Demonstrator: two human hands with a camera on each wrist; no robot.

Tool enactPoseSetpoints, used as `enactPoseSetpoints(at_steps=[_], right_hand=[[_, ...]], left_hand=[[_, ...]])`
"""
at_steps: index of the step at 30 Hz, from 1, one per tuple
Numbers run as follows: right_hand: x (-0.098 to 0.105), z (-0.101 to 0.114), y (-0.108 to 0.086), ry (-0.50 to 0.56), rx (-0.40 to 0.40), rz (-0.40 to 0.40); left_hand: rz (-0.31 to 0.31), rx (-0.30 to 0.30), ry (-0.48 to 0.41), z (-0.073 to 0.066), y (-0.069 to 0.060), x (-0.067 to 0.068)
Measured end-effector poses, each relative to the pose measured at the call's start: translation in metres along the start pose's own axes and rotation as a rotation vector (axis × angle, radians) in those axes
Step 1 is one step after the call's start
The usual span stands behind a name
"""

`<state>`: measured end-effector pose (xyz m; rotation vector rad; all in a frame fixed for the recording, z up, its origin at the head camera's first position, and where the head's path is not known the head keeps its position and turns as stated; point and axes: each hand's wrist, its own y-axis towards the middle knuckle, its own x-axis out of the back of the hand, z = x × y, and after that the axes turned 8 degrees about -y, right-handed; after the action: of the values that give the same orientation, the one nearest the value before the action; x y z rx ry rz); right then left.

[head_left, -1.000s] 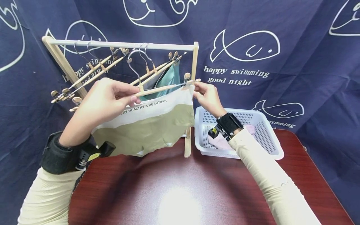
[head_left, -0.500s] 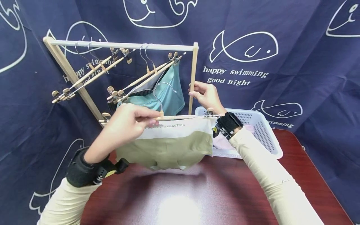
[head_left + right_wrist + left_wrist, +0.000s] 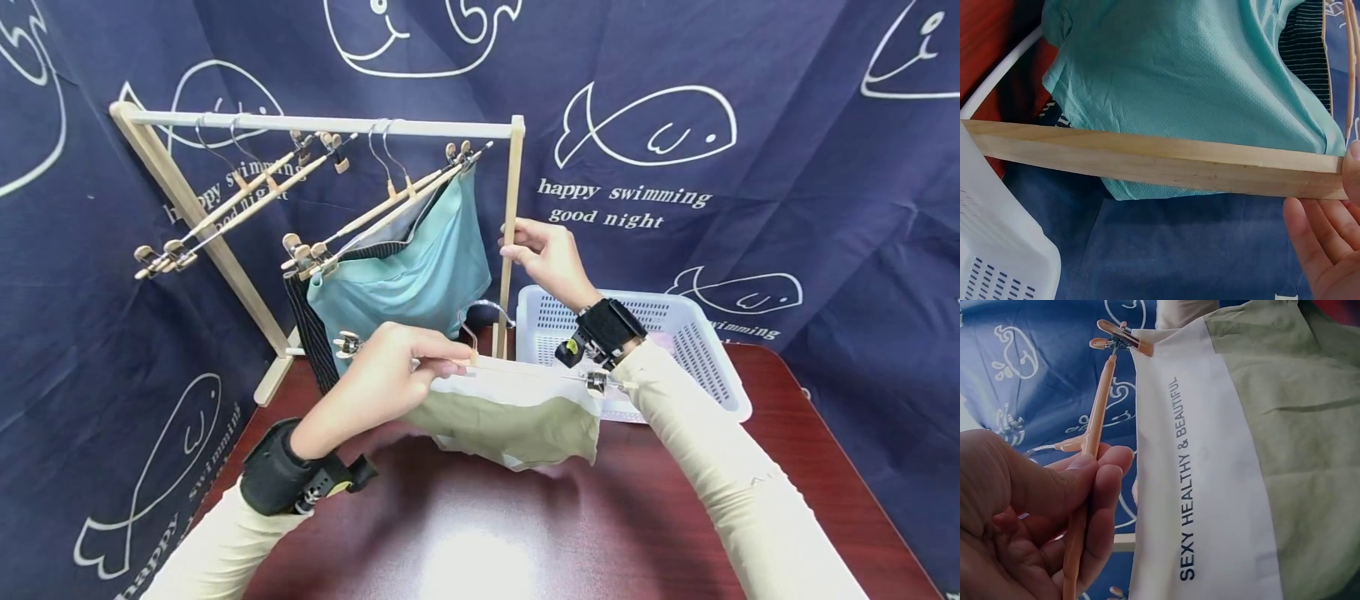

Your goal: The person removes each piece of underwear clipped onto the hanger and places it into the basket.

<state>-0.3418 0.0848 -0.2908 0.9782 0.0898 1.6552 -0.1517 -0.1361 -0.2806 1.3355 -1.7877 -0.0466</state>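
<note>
**Left hand (image 3: 386, 375) on a hanger (image 3: 1096, 419), right hand (image 3: 551, 258) on the rack post (image 3: 1166, 164)**

With thumb and fingers the left hand pinches the bar just beside the foot of its hook (image 3: 489, 303), probably because the load balances best near the middle. Off the rack and low over the worktop (image 3: 480, 525), the hanger carries a pair of white and olive underpants (image 3: 517, 425); a clip (image 3: 596, 383) bites the waistband at one end, which seems meant to keep it spread flat. Thumb on one side and fingers on the other, the right hand grips the rack post, presumably to brace the light frame. On the rail (image 3: 322, 124), teal underpants (image 3: 412, 292) hang clipped in the same way in front of a dark striped garment (image 3: 303, 325).

Much is covered. The left hand blocks part of the bar and waistband in the head view, so how the cloth sits at the far clip (image 3: 347, 344) cannot be told. The hook's tip overlaps the rack post there; whether they touch is unclear. The right wrist view cuts that hand off at its edge. Sleeve and strap hide part of the basket (image 3: 708, 358), and the pink cloth (image 3: 660, 340) inside is too covered to identify.
</note>
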Motion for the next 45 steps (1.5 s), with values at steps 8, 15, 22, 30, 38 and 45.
enactPoseSetpoints(at_steps=[8, 15, 22, 30, 38, 45], right_hand=[[0.005, -0.003, 0.001, 0.007, -0.017, 0.041], [0.011, -0.003, 0.004, 0.063, -0.018, 0.115], [0.036, 0.005, 0.006, 0.057, -0.115, 0.301], [0.093, 0.025, -0.023, -0.100, -0.106, 0.463], [0.118, 0.060, -0.093, -0.242, 0.157, 0.426], [0.114, 0.075, -0.139, -0.353, 0.395, 0.314]], left_hand=[[0.000, -0.041, -0.014, 0.009, -0.003, -0.016], [-0.011, -0.032, -0.013, 0.011, -0.004, -0.022], [-0.020, 0.005, -0.055, 0.011, -0.003, -0.026], [-0.040, 0.038, -0.090, 0.015, -0.004, -0.030], [-0.036, 0.058, -0.098, 0.019, -0.005, -0.026], [-0.034, 0.085, -0.100, 0.022, -0.002, -0.022]])
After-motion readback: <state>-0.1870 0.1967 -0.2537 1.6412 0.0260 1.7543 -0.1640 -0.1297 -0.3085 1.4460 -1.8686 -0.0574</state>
